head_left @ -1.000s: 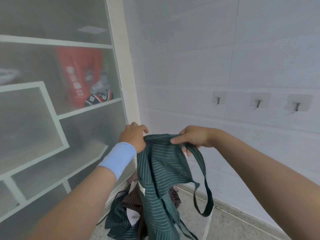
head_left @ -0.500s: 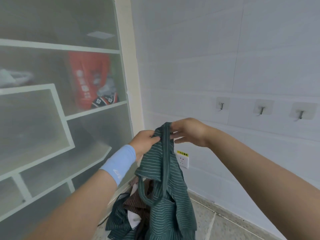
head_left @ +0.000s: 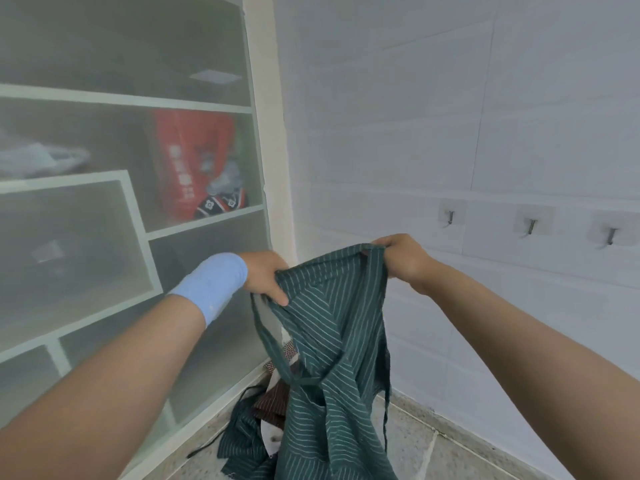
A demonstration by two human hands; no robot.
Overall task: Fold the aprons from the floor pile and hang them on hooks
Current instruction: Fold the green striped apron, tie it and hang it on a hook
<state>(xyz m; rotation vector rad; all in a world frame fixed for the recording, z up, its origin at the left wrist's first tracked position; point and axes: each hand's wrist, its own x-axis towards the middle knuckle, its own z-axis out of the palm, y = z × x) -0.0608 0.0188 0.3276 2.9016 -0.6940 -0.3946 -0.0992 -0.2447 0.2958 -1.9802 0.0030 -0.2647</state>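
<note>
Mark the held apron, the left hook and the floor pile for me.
apron [head_left: 332,306], head view, striped panel under the top hem.
left hook [head_left: 450,217], head view, its metal prong.
pile [head_left: 242,445], head view, green striped cloth on the floor.

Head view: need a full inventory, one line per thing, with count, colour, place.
held apron: one, dark green with thin white stripes, hanging in mid-air at centre between both hands
floor pile: one heap, green and brown striped cloth, in the corner below the held apron; number of pieces unclear
hooks: three, metal on clear pads, in a row on the right wall, all bare
cabinet: one, white frame with frosted panels, left
red bag: one, red, on a cabinet shelf behind the panel
wall: white tiles, right
floor: speckled grey, bottom
wristband: one, light blue, left wrist
left hand: grips the apron's top edge
right hand: grips the apron's top edge
</note>
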